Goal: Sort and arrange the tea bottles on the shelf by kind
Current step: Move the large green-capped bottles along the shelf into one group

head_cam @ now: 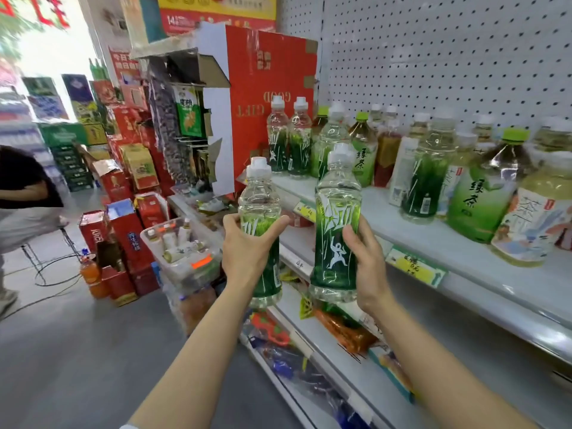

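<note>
Fingers of both hands grip white-capped, green-labelled bottles.

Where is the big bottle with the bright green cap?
The big bottle with the bright green cap stands on the right side of the shelf, in the front row, between a dark green-labelled clear bottle and a pale bottle.
</note>
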{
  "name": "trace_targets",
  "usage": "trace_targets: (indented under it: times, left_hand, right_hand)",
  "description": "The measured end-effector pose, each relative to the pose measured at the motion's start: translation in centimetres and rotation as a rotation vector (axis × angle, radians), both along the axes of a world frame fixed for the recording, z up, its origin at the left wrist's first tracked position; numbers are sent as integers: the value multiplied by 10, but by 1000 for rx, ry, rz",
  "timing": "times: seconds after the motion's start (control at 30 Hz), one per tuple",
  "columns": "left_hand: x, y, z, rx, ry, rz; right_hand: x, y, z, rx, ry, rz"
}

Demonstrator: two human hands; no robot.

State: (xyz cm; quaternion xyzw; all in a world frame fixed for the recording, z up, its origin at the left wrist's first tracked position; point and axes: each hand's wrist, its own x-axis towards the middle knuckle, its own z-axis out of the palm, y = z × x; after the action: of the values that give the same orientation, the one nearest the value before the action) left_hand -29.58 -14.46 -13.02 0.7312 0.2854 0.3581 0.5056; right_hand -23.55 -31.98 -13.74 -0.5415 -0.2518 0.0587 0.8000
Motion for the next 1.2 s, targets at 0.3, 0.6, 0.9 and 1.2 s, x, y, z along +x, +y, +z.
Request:
trace_targets:
  times: [0.3,0.6,0.9,1.2]
  left_hand:
    - [63,85,2,0,-30,-57]
    - [131,163,30,36,-139,-193]
    - [243,211,69,1,-378,-298]
    - [328,241,64,-11,-306,-344]
  right_hand:
    - [47,64,-4,21,30,-67]
    - [63,131,-2,47,64,-270]
    - [104,152,-3,-20,-29,-375]
    - [142,173,-7,-30,-82,-394]
